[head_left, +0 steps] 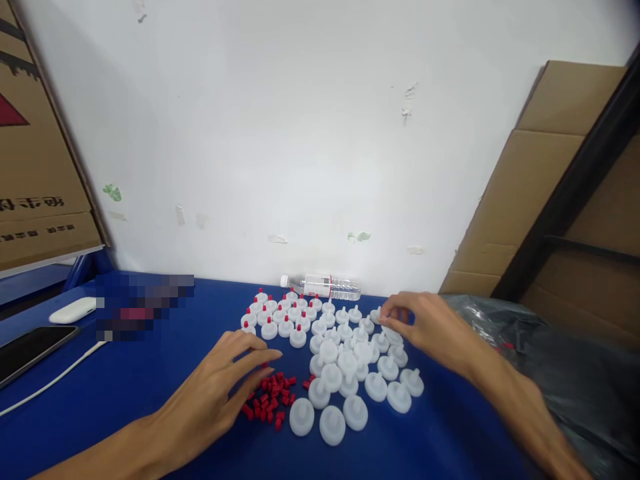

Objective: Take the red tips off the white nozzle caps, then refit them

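Note:
My left hand (pixel 225 377) is over a pile of small red caps (pixel 273 397). Its thumb and index finger are close together, with a bit of red cap showing between them. On the right, my right hand (pixel 420 323) has its fingers curled in a pinch at a white round spouted lid (pixel 376 316) on the far right edge of the group. Several bare white spouted lids (pixel 347 363) lie between the hands, some stacked on others. Farther back left stand several white lids with red caps on their spouts (pixel 269 328).
A clear plastic bottle (pixel 320 287) lies against the white wall (pixel 300 133). At left are a phone (pixel 35 353), a white case (pixel 73 310) and a white cable (pixel 55 380). Dark plastic bags (pixel 530 367) and cardboard (pixel 530 173) border the right side.

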`<state>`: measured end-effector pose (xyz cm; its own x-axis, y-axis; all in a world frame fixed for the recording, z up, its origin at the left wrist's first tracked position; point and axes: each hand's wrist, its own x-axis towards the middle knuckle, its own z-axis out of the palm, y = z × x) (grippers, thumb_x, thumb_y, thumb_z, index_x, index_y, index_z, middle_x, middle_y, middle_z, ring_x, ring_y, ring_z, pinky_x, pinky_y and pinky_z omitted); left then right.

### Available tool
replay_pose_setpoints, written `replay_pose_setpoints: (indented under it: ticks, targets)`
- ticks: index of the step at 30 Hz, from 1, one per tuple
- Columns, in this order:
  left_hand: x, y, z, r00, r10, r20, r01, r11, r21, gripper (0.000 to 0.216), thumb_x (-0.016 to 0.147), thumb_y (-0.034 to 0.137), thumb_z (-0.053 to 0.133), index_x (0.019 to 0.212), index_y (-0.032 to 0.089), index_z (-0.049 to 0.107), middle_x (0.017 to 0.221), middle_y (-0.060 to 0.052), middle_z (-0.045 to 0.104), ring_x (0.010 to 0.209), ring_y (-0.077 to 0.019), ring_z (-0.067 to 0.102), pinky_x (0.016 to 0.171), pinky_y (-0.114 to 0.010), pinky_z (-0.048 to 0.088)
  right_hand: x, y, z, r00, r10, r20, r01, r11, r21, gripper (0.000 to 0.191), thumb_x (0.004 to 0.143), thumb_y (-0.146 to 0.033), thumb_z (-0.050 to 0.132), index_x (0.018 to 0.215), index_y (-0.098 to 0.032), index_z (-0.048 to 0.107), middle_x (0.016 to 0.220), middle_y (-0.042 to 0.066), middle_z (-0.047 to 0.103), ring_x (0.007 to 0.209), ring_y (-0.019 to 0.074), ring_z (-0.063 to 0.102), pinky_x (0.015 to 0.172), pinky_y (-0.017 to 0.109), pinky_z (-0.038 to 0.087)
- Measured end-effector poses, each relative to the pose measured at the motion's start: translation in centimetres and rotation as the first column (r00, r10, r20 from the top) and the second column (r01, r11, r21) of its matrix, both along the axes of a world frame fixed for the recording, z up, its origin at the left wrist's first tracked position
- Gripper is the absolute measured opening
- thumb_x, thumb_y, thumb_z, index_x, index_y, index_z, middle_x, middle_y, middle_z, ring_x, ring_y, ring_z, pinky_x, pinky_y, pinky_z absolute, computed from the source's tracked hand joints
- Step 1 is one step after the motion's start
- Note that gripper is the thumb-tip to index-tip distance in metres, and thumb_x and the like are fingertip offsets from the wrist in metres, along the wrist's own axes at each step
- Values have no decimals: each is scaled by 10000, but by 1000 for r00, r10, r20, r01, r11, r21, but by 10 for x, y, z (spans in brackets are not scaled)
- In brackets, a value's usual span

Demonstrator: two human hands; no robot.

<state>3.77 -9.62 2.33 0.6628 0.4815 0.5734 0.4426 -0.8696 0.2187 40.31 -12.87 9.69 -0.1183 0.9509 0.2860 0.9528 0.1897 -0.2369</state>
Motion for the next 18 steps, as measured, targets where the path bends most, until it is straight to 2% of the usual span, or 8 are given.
replay_pose_setpoints:
  ticks: [4, 10, 18]
  targets:
    - [2, 1, 0, 999, -34, 19, 34, 999, 4, 246, 1056, 233, 556, 1291, 304, 583, 1072, 18, 696, 991, -174, 597, 925, -305, 446, -1, -3, 4, 998, -19, -54, 11, 991, -137, 185, 918, -395, 631, 844, -266, 742, 762, 1, 727, 691, 187, 655, 613, 290, 426]
    - [2, 3, -1, 998, -62, -29, 62, 998, -25, 157, 1059, 266, 558, 1191, 301, 637, 1058, 14, 691, 1001, -188, 578, 915, -321, 431, 1, -5, 2, 998, -25, -52, 15, 982, -190, 132, 881, -350, 656, 805, -282, 741, 787, -16, 746, 719, 184, 670, 616, 282, 419]
    - [3, 2, -1, 998, -34, -52, 31, 998, -61, 177, 1066, 285, 535, 1195, 309, 653, 1071, 0, 678, 1011, -196, 580, 914, -332, 448, 0, -2, -5, 998, -16, -64, -1, 968, -252, 123, 874, -336, 662, 800, -266, 731, 828, -8, 763, 740, 185, 692, 612, 277, 422]
